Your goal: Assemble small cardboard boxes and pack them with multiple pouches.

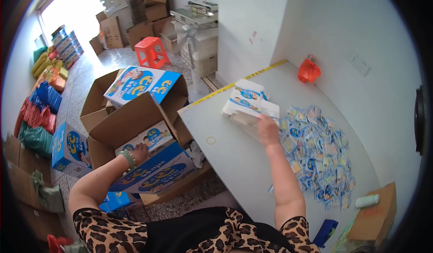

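My left hand (140,153), a beaded bracelet at its wrist, reaches into an open cardboard carton (126,113) with blue printed sides. Its fingers lie stretched over small white-and-blue boxes (155,134) inside, not visibly wrapped round one. Over the table, my right hand (269,130) is closed on the end of a white cardboard box (270,109). That box is beside a stack of flat, printed white-and-blue boxes (246,96). Right of this hand spreads a large heap of small blue-and-clear packets (315,156).
On the grey table (234,156) are a yellow measuring tape (243,78) along the far edge, a red plastic bag (309,70) and a green bottle (367,201). Another printed carton (140,85) stands behind the open one. A red stool (151,52) is farther back.
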The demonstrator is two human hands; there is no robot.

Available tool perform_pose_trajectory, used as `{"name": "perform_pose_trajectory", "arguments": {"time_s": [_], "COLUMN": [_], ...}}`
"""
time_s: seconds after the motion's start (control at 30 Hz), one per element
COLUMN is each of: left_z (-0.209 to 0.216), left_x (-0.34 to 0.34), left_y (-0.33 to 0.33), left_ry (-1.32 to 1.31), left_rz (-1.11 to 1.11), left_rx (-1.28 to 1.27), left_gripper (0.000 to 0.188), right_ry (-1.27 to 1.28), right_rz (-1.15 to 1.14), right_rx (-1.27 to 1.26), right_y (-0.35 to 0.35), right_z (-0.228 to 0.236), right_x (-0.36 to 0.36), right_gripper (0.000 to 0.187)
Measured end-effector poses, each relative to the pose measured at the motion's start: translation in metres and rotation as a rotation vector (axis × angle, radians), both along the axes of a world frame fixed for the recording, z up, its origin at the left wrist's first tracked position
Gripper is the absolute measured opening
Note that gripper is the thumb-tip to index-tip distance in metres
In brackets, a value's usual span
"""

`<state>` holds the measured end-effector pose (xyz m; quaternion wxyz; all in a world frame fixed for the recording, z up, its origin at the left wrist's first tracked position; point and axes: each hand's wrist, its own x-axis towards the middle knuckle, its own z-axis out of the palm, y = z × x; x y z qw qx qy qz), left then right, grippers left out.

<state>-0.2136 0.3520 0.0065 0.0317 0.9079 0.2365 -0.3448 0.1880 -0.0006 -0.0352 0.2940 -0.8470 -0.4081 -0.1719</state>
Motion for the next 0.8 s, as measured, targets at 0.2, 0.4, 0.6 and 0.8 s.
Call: {"name": "perform_pose_trajectory", "arguments": {"time_s": [0.2,0.4,0.6,0.8], "left_z": [-0.004,0.081,0.215,0.131], "left_x": [-0.005,0.032,0.099,0.107], "left_y": [0.031,0.031,-0.132,-0.305], "left_ry": [0.01,-0.109,-0.699,-0.777], "left_rz": [-0.074,-0.004,0.195,-0.848], "left_rx": [-0.263,-0.306,-0.612,-0.015], "left_gripper": [0.077,0.046,0.043,0.08], "right_ry": [0.45,1.03,1.224,1.418], "right_rz": [-0.383,0.024,-0.093,-0.012], "right_rx": [0.769,1.197,1.319,1.511], "right_y": [-0.072,-0.127,-0.168,-0.155], "right_z": [0.077,0.063,0.063,0.067], "right_x": [-0.02,-0.072,-0.135,-0.192], "right_gripper": [0.029,0.038,0.037,0.038]}}
